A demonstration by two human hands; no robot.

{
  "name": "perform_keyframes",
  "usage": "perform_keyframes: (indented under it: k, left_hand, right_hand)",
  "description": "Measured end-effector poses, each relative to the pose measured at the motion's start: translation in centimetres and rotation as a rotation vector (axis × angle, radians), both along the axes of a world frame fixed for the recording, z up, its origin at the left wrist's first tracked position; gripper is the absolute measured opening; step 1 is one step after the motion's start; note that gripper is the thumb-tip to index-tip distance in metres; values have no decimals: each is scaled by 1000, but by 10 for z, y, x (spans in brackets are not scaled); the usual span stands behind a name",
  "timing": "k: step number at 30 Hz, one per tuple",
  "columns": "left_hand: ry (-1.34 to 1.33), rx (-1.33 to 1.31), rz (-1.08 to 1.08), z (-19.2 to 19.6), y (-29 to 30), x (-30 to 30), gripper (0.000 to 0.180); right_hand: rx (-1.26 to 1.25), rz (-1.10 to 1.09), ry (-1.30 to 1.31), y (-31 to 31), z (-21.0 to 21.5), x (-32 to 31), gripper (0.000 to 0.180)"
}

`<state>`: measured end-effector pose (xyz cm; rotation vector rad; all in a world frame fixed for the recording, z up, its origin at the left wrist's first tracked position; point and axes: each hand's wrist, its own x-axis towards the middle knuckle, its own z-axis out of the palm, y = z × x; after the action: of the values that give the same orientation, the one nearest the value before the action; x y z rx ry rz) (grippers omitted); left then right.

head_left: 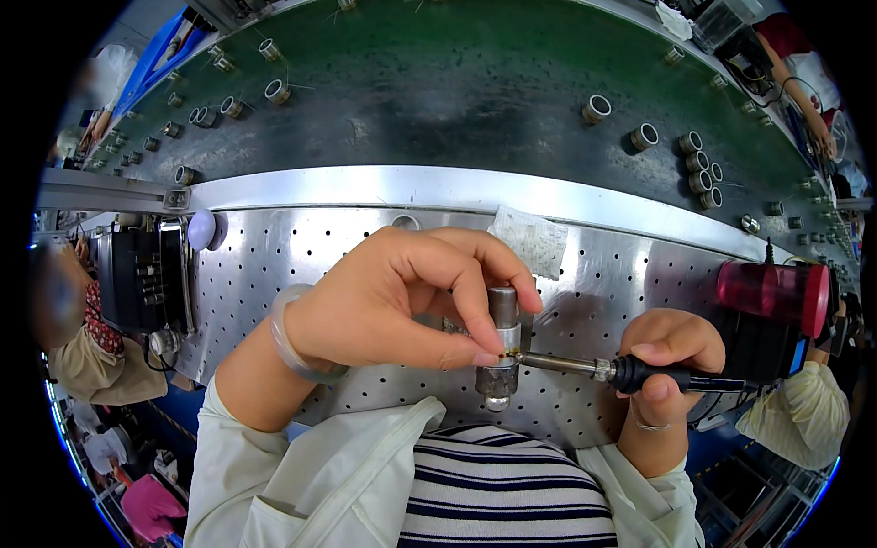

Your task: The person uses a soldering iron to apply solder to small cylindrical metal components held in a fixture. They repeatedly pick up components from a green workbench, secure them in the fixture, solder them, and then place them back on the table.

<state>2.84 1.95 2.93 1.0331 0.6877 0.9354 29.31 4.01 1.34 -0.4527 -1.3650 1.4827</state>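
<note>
A soldering iron (571, 364) with a black handle and metal shaft lies across my right hand (671, 352), whose fingers are closed round the handle. Its tip meets the middle of an upright metal cylinder (498, 379), a stepped grey piece with a rounded lower end. My left hand (416, 297) reaches over from the left, thumb and index finger pinched together against the cylinder at the same spot. What lies between those fingertips is too small and too covered to name. The other left fingers curl behind the cylinder's top.
A perforated metal worktop (265, 265) lies under my hands, with a whitish cloth pad (530, 239) on it. Beyond its rail, a green belt (420, 110) carries several short metal rings (596, 109). A pink-red container (776, 290) stands at right; other people work on both sides.
</note>
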Motion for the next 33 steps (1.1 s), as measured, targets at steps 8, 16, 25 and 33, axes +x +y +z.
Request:
perform_keyframes:
  k: [8,16,25,33]
  left_hand:
    - [9,33,-9,-3,0,0,15]
    - [28,35,-15,-1,1,1,15]
    - [-20,-90,-64,4,3,0,30]
    - [-27,-230,-86,11,7,4,53]
  right_hand:
    - [24,22,5,3,-1,4,26]
    - [83,29,-37,5,2,5,26]
    - [215,-44,-189,5,9,6,27]
    - [238,-10,-155,10,7,6,26]
